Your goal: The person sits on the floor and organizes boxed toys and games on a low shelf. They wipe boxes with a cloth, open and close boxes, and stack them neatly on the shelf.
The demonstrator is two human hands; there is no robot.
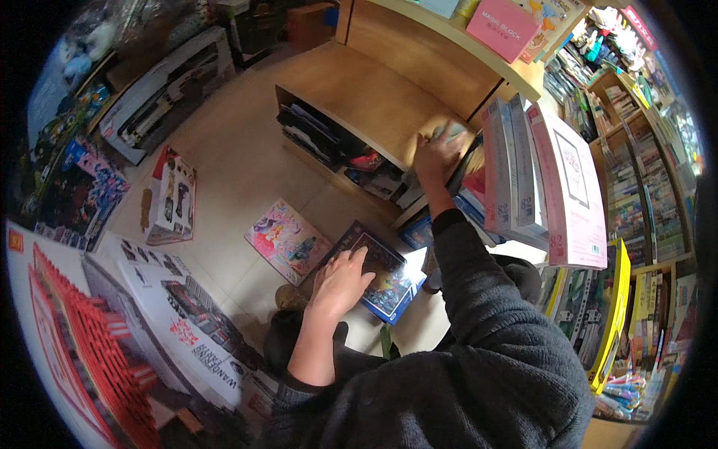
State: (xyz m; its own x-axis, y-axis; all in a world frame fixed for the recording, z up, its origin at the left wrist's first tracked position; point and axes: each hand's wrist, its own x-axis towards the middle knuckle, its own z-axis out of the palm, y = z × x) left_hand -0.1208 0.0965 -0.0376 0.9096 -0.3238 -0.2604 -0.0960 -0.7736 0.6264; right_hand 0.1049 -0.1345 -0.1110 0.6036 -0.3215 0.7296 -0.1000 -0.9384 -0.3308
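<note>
While the left hand [342,280] lies flat (grip apart), the dark box [378,273] sits beneath it.

Head-worn fisheye looks steeply down, close over wooden shelf [374,97] and floor [232,165].

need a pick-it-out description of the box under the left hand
Start at the wooden shelf unit and drop to the tiled floor in front. The left hand rests on a flat dark blue box. The box beside it is pink and untouched.
</note>
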